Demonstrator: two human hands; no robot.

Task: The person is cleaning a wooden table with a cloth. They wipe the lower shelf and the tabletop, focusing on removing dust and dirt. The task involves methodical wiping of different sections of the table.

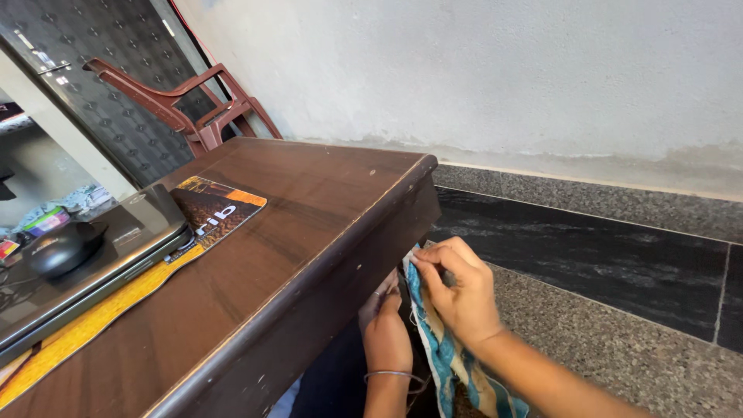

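A striped cloth [449,364], blue, white and tan, hangs just beside the front edge of the brown wooden table [309,209], and the right hand [457,290] pinches its top edge between thumb and fingers. The left hand [385,329] sits right under the table's edge, touching the cloth, with a thin bangle [391,375] on its wrist, but I cannot tell if its fingers are pressed together or spread. On top of the table lie a closed grey laptop [85,263] with a black mouse [62,248] resting on it and an orange mat [209,213] under it, and 1 red plastic chair [193,104] stands behind the table by the white wall [503,70].
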